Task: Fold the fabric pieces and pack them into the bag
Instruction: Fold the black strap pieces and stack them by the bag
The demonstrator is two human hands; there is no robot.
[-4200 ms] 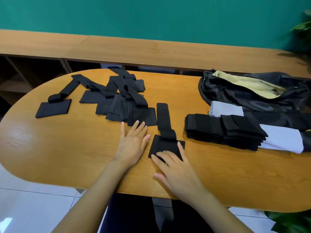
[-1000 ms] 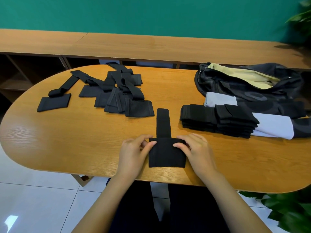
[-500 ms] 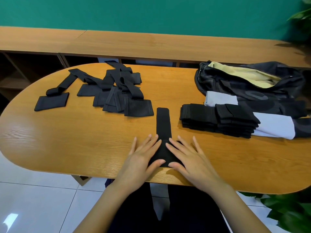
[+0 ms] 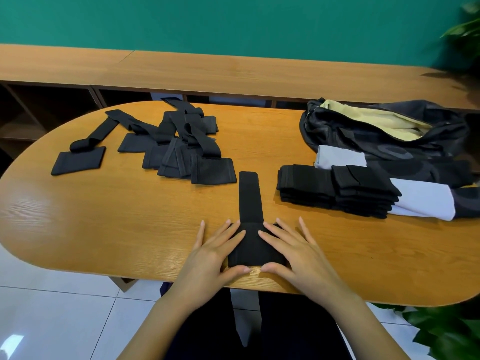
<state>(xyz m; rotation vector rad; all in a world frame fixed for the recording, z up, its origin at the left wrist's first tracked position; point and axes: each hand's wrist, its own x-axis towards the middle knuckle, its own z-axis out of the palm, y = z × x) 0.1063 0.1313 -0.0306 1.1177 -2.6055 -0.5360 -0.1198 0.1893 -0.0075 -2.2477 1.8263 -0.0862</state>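
The fabric piece (image 4: 253,246) lay flat at the table's (image 4: 104,216) 6 o'clock edge, with its strap pointing to 12. The left hand (image 4: 215,253) and right hand (image 4: 293,252) were spread flat, fingers straight, pressing its wide end and gripping nothing. A folded stack (image 4: 324,190) sat at 3 o'clock, just beside the open bag (image 4: 363,131) at 2. An unfolded pile (image 4: 181,149) lay at 11.

Single head-worn view, facing forward and down; close over table (image 4: 104,229) near edge
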